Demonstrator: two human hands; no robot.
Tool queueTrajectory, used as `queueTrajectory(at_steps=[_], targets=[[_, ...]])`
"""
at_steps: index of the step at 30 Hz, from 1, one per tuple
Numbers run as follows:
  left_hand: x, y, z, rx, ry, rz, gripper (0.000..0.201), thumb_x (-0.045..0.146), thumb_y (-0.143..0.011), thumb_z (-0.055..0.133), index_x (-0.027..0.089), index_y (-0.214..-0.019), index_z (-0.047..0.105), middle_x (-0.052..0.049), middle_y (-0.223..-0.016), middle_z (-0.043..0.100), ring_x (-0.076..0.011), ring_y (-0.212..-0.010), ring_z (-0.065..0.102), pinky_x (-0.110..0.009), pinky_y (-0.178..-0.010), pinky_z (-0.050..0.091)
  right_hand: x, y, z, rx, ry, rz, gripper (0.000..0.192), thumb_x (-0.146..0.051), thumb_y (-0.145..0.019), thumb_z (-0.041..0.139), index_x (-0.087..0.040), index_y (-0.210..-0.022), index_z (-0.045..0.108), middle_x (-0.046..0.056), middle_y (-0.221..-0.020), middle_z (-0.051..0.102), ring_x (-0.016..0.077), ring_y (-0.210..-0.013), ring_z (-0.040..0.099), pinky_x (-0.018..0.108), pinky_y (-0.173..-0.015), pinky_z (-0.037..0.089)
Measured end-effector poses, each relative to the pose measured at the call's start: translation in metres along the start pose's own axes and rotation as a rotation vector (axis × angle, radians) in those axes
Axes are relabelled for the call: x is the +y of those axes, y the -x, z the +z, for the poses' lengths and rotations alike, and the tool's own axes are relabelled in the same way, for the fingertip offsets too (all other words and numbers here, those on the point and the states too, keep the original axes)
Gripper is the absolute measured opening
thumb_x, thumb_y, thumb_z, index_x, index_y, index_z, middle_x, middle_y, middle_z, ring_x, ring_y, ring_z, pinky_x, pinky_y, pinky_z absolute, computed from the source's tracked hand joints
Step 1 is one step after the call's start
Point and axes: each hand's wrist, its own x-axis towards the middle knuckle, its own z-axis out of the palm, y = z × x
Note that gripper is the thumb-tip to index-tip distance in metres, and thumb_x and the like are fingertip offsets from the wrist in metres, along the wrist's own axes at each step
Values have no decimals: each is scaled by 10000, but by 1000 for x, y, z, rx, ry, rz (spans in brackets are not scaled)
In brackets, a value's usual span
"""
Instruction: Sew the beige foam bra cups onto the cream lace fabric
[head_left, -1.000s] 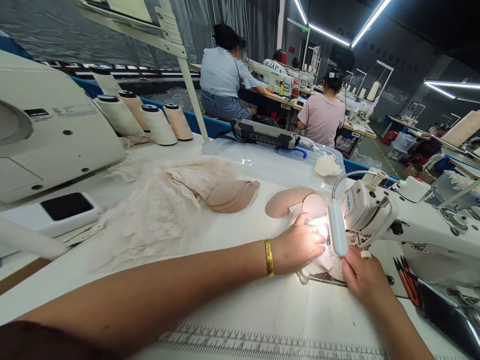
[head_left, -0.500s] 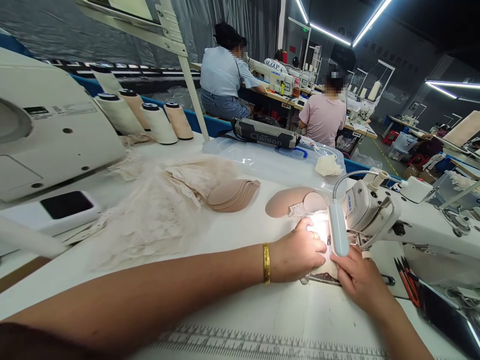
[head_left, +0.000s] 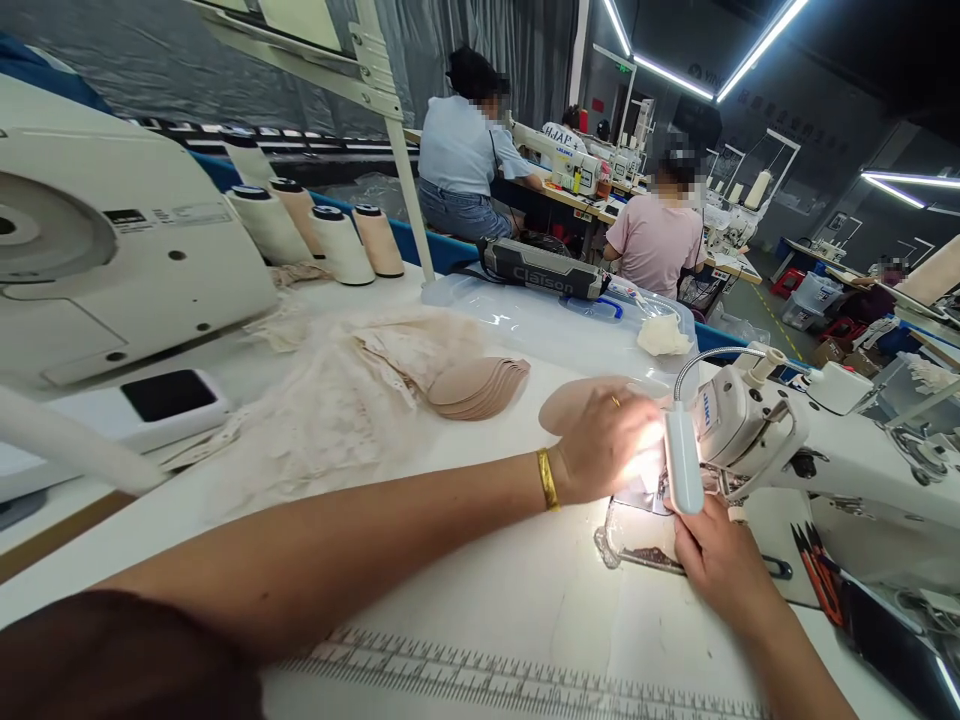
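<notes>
Right now the work looks to be at the sewing stage: both hands are at the needle of the sewing machine (head_left: 757, 420), feeding a pale piece of fabric (head_left: 651, 468) under its small lamp (head_left: 682, 470). The left hand (head_left: 604, 440) lies flat, fingers spread over the fabric and onto the edge of a beige cup (head_left: 574, 400) just behind it; glare from the lamp hides whether it pinches anything. The right hand (head_left: 716, 560) sits nearer the front, fingers curled at the fabric's near edge beside the clear plate (head_left: 637, 540) set into the tabletop (head_left: 480, 600); its grip cannot be made out.

As a judgement, the next move calls for steady, small guidance of the fabric past the needle, with fingertips kept clear of it.

Room is tight to the right, where the machine's body and some dark tools (head_left: 814, 565) crowd in. To the left a stack of cups (head_left: 480, 385) and a heap of lace (head_left: 330, 410) lie well apart, leaving bare tabletop between. The near edge carries a printed ruler (head_left: 487, 680).
</notes>
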Motion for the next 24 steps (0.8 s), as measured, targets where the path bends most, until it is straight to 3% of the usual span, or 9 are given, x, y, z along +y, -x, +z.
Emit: queueTrajectory(at_steps=[3, 6, 8, 11, 13, 15, 17, 20, 24], targets=[[-10, -26, -3, 56, 166, -329, 311, 217, -805, 697, 185, -1114, 686, -119, -1217, 654, -310, -1146, 555, -475, -995, 376, 0, 0, 1, 1, 6, 12, 243, -190, -972, 414, -244, -898, 638, 78, -1041, 707, 225, -876, 634, 303, -627, 455], [-28, -51, -5, -13, 349, -511, 83, 264, -817, 691, 181, -808, 692, -43, -902, 715, -242, -900, 653, -403, -877, 478, 0, 0, 1, 5, 7, 18, 243, -188, -976, 408, -243, -930, 640, 80, -1038, 706, 224, -873, 637, 296, -606, 453], [-41, -60, -14, 34, 375, -571, 155, 275, -890, 583, 176, -800, 660, -18, -815, 703, -194, -799, 664, -330, -773, 514, 1, 1, 1, -2, 3, 23, 249, -187, -979, 405, -247, -952, 645, 77, -1039, 704, 222, -873, 638, 292, -594, 448], [-50, -54, -41, 368, 332, -553, 134, 247, -909, 527, 180, -818, 598, -37, -936, 712, -179, -916, 665, -309, -832, 527, 2, 1, 2, -23, 2, 35, 253, -195, -984, 407, -255, -1021, 650, 71, -1040, 702, 223, -879, 640, 288, -583, 439], [-45, -39, -59, 550, 236, -340, 116, 196, -867, 572, 192, -754, 548, -38, -994, 716, -178, -963, 655, -325, -908, 514, 3, 1, 3, -31, 8, 39, 263, -202, -989, 407, -257, -1086, 646, 69, -1039, 701, 224, -879, 641, 289, -588, 437], [-30, -17, -67, 400, 136, -48, 102, 138, -862, 574, 193, -777, 560, -40, -1021, 722, -182, -955, 653, -333, -888, 520, 3, 1, 4, -40, 13, 44, 273, -206, -992, 407, -258, -1125, 639, 67, -1033, 699, 225, -876, 641, 290, -589, 436], [-10, 7, -59, 35, 67, 213, 131, 62, -842, 549, 185, -834, 592, -44, -952, 717, -187, -864, 642, -325, -799, 529, 3, 1, 5, -49, 9, 49, 273, -204, -989, 410, -258, -1130, 638, 65, -1042, 697, 224, -874, 642, 292, -598, 440], [17, 32, -31, -352, 17, 381, 158, 30, -765, 598, 179, -727, 561, -35, -777, 660, -182, -672, 577, -311, -617, 489, 3, 1, 4, -49, -11, 49, 262, -194, -984, 412, -256, -1107, 636, 65, -1079, 694, 218, -879, 642, 296, -641, 457], [30, 36, -5, -432, 37, 375, 177, -1, -728, 605, 173, -745, 570, -56, -843, 669, -198, -732, 588, -322, -654, 485, 2, 0, 2, -51, -27, 47, 237, -200, -986, 416, -253, -1076, 629, 62, -1086, 690, 206, -863, 644, 287, -644, 450]])
